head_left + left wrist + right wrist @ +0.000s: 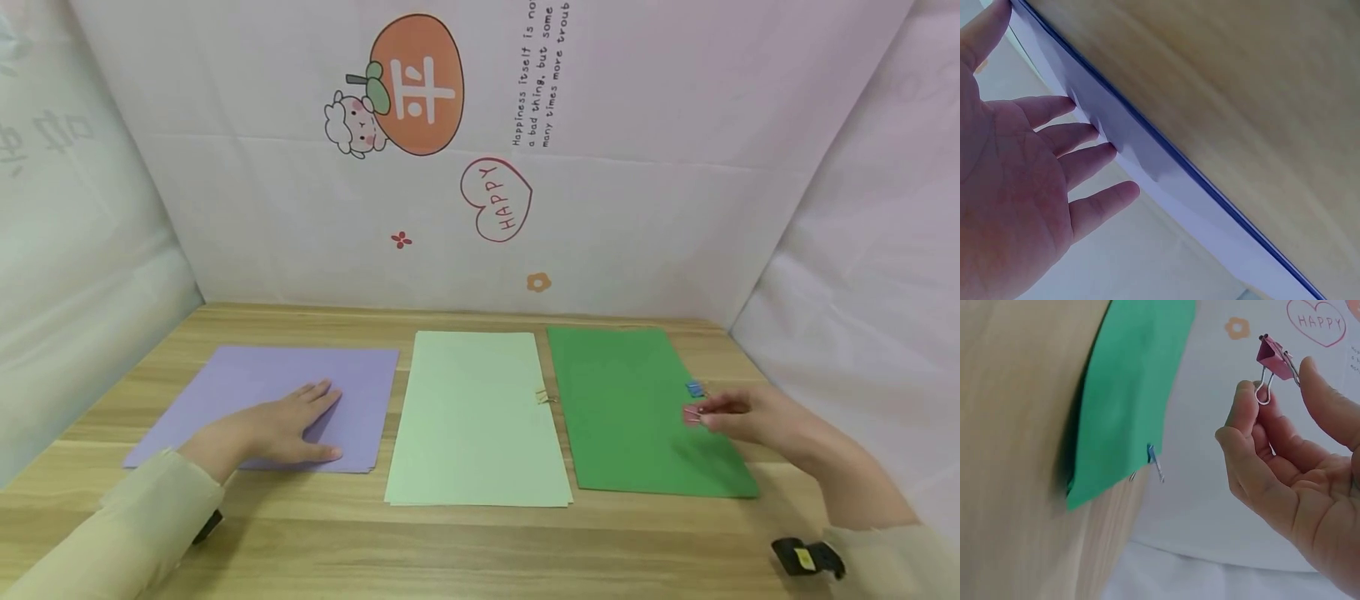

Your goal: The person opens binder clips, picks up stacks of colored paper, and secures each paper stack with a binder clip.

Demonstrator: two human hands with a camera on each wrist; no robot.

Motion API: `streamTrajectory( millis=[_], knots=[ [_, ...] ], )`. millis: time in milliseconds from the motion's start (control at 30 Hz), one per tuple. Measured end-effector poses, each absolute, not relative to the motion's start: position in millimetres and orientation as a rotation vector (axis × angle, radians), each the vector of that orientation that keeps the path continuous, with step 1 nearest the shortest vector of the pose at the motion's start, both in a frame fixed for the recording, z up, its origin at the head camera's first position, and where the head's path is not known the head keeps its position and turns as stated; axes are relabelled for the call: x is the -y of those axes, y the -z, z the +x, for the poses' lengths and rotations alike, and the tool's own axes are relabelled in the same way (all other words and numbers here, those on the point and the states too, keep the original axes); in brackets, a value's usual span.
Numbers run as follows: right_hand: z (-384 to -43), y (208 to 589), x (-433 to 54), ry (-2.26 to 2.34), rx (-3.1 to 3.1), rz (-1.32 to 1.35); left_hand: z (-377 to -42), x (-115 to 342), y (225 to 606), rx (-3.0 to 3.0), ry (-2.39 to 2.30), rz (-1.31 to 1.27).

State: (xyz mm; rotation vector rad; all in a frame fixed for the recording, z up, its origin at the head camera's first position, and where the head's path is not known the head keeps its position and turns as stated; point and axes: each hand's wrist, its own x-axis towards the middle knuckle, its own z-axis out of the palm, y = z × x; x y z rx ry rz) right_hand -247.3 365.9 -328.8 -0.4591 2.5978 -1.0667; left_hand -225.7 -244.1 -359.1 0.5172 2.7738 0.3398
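Purple paper [255, 375]: left side of table [465, 550]; no clip seen on it, looks like the one left.
Pale green paper [472, 417]: middle; yellow clip [542, 397] on right edge, seems done.
Green paper [622, 400]: right side; blue clip [695, 388] on right edge, seems done.
Pink clip [1277, 365]: in right hand, raised above green paper near its right edge; not on any paper.
Left hand [281, 425]: on purple paper, fingers spread, gripping nothing.
Right hand [757, 425]: pinching pink clip, thumb against fingers.
Progress: two of three papers clipped, judging by visible edges; pink clip unplaced.
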Motion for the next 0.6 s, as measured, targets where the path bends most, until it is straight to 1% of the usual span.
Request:
streamTrajectory(
  millis=[333, 600],
  knots=[
    [-254, 314, -331, 1.154, -2.602, -0.432, -226, 245, 362, -2.773, -0.332, 0.538],
    [-261, 304, -301, 1.143, -2.626, -0.524, -225, 243, 361, -2.77, -0.313, 0.519]
  ],
)
